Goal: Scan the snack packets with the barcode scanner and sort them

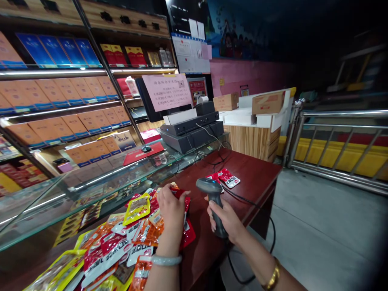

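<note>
My right hand (pixel 226 216) is wrapped round the grip of a dark grey handheld barcode scanner (pixel 216 202), whose head points left and shows a small blue light. My left hand (pixel 171 204) rests over a heap of snack packets (pixel 121 242), its thumb spread away from the bent fingers. Under and beside that hand lie red packets (pixel 188 234), and an orange one is just below. A yellow-edged packet (pixel 138 208) lies to its left. Two red-and-white packets (pixel 228 178) lie apart, beyond the scanner.
The scanner's black cable (pixel 271 226) loops off the right edge of the brown table (pixel 251 173). A glass display case (pixel 81 190) runs along the left. Behind stand a monitor with a pink notice (pixel 168 92), a cash drawer (pixel 194 135) and stocked shelves. A metal railing (pixel 342 149) is at right.
</note>
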### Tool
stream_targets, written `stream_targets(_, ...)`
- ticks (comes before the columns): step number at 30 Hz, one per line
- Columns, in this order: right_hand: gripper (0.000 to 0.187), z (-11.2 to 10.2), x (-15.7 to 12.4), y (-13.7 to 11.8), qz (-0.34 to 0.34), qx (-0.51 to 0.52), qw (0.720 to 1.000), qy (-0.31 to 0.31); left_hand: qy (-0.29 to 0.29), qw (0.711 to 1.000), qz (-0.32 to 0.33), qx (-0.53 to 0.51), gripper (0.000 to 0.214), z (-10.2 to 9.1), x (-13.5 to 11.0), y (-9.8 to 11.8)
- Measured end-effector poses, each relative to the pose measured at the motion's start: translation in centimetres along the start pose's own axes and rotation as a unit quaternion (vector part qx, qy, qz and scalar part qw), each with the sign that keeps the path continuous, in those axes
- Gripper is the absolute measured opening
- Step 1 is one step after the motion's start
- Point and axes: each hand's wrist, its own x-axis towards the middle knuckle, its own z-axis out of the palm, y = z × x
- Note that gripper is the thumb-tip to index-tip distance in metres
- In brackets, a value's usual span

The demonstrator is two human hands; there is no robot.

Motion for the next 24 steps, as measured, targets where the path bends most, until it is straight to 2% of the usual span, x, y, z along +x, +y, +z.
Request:
stream_targets(2, 0.064, 0.0, -0.1, 0.0, 0.006, 0.004, 1.000, 0.002, 0.033, 0.999, 0.001, -0.039, 0.038, 0.4, -0.2, -0.2)
stream_targets(3, 0.064, 0.0, -0.1, 0.0, 0.007, 0.004, 1.000, 0.001, 0.027, 0.998, 0.004, -0.059, 0.032, 0.7, -0.2, -0.2)
stream_targets(5, 0.063, 0.0, -0.1, -0.1, 0.002, 0.001, 1.000, -0.003, -0.028, 0.995, 0.011, -0.097, 0.024, 1.4, -0.5, -0.3)
stream_targets(8, 0.063, 0.0, 0.0, 0.0, -0.005, -0.002, 1.000, -0.004, -0.123, 0.984, 0.031, -0.127, 0.045, 2.4, -0.9, -0.4)
stream_targets(10, 0.063, -0.1, 0.0, 0.0, -0.002, 0.000, 1.000, -0.003, -0.152, 0.983, 0.025, -0.099, 0.057, 2.7, -1.1, -0.6)
stream_targets(11, 0.064, -0.1, 0.0, 0.0, 0.000, 0.001, 1.000, -0.002, -0.166, 0.983, 0.021, -0.071, 0.057, 2.7, -1.1, -0.7)
stream_targets(14, 0.067, -0.2, 0.0, 0.0, 0.005, 0.002, 1.000, -0.002, -0.214, 0.977, 0.023, 0.006, 0.033, 2.0, -0.8, -1.0)
stream_targets(16, 0.067, -0.2, 0.0, 0.0, 0.003, 0.002, 1.000, 0.001, -0.209, 0.978, 0.021, 0.012, 0.014, 1.3, -0.3, -0.9)
stream_targets(19, 0.066, -0.2, 0.1, -0.2, 0.002, 0.002, 1.000, 0.000, -0.133, 0.986, -0.057, -0.081, 0.019, 0.4, 0.2, -0.2)
stream_targets(21, 0.066, -0.2, 0.1, -0.2, 0.003, 0.003, 1.000, -0.003, -0.093, 0.961, -0.149, -0.215, 0.018, 0.3, 0.4, 0.4)
stream_targets(22, 0.065, -0.2, 0.1, -0.2, 0.003, 0.003, 1.000, -0.004, -0.082, 0.932, -0.195, -0.293, 0.016, 0.3, 0.5, 0.6)
stream_targets(24, 0.065, -0.3, 0.1, -0.1, 0.003, 0.004, 1.000, -0.005, -0.064, 0.858, -0.273, -0.430, 0.015, 0.7, 0.6, 0.8)
